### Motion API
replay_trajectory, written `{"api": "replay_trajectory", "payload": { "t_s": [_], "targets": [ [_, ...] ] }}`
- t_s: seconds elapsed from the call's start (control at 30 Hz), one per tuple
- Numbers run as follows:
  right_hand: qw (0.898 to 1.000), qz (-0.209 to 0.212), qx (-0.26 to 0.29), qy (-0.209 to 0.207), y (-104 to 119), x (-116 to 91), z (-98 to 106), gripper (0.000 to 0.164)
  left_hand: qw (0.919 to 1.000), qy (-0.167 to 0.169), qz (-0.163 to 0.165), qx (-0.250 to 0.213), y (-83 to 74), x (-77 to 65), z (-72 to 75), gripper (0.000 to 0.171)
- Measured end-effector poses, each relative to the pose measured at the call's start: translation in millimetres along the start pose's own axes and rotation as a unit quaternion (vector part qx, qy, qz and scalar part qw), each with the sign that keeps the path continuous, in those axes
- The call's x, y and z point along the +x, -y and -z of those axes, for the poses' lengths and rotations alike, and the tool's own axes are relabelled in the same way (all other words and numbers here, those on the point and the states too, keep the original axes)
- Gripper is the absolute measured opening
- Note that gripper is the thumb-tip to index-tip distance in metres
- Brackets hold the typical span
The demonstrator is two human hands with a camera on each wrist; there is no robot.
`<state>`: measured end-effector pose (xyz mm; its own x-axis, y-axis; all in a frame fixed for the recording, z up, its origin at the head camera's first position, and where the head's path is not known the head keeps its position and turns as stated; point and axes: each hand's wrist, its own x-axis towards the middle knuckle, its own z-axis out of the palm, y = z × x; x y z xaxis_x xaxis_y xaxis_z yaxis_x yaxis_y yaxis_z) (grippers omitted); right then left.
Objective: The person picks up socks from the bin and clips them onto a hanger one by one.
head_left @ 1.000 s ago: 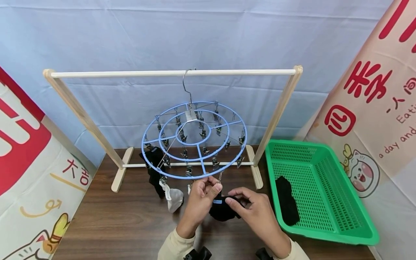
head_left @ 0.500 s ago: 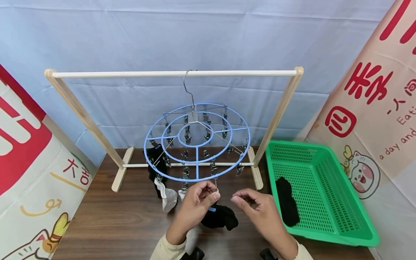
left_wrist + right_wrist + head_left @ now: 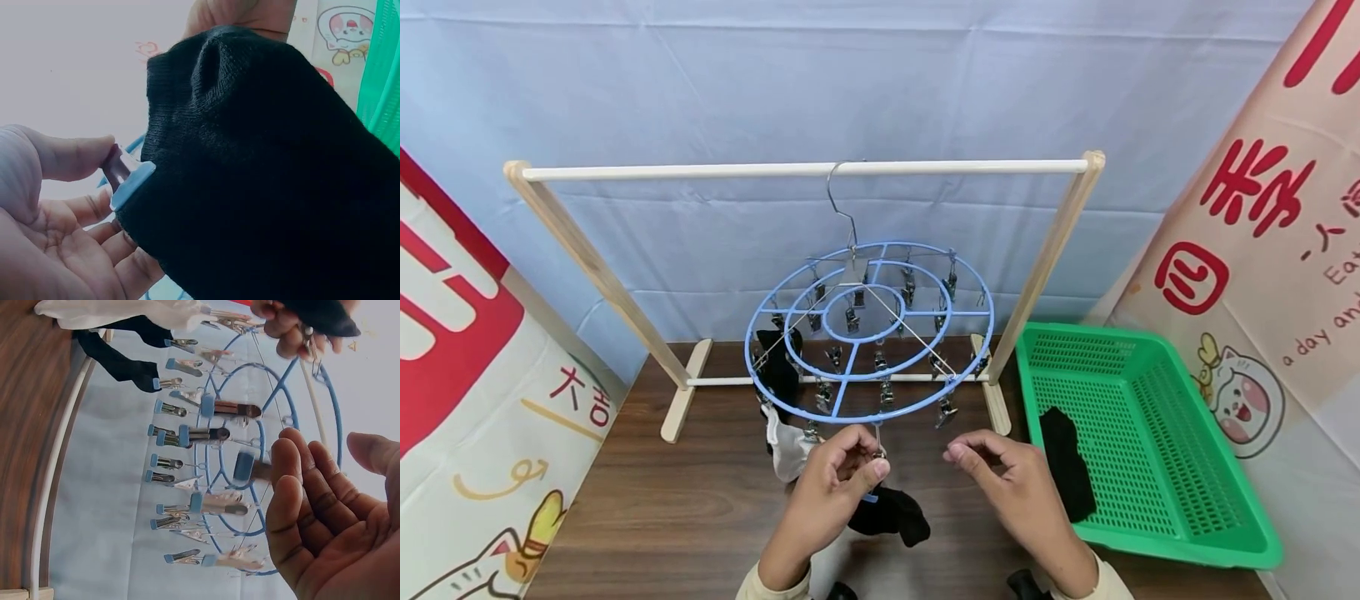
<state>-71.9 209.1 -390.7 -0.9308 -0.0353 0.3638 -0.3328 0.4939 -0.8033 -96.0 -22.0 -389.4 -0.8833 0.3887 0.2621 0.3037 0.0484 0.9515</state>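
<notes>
My left hand (image 3: 827, 487) pinches a metal clip (image 3: 119, 172) with a blue tip, between thumb and fingers. The clip bites the cuff of a black sock (image 3: 898, 517), which fills much of the left wrist view and hangs below the hand. A short link joins the clip to the front rim of the round blue sock hanger (image 3: 868, 377). To the right, apart from the sock, my right hand (image 3: 1018, 479) holds nothing, its fingers loosely bent. In the right wrist view its palm (image 3: 350, 550) faces several dangling clips.
A white sock (image 3: 786, 446) and another black sock (image 3: 778, 371) hang from the hanger's left side. The hanger hooks onto a rack's white bar (image 3: 700, 172). At right stands a green basket (image 3: 1262, 525) with a black sock (image 3: 1067, 467) inside.
My right hand has let go of the black sock and drawn off to the right. My left hand has shifted left and down with the clip; the hanger has turned and swung slightly right.
</notes>
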Motion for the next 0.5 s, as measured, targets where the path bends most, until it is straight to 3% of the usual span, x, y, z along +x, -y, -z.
{"api": "replay_trajectory", "payload": {
  "t_s": [0.27, 0.5],
  "targets": [
    [1.000, -0.005, -0.014, -0.015, -2, 2, 4, 0.009, 0.9981, -0.041, -0.044, 0.010, -1.7, -8.7, 10.2, 0.011],
    [1.000, -0.001, -0.015, -0.013, -4, 3, 5, 0.009, 0.9964, -0.082, -0.021, 0.005, -1.7, -12.6, 13.4, 0.012]
  ]
}}
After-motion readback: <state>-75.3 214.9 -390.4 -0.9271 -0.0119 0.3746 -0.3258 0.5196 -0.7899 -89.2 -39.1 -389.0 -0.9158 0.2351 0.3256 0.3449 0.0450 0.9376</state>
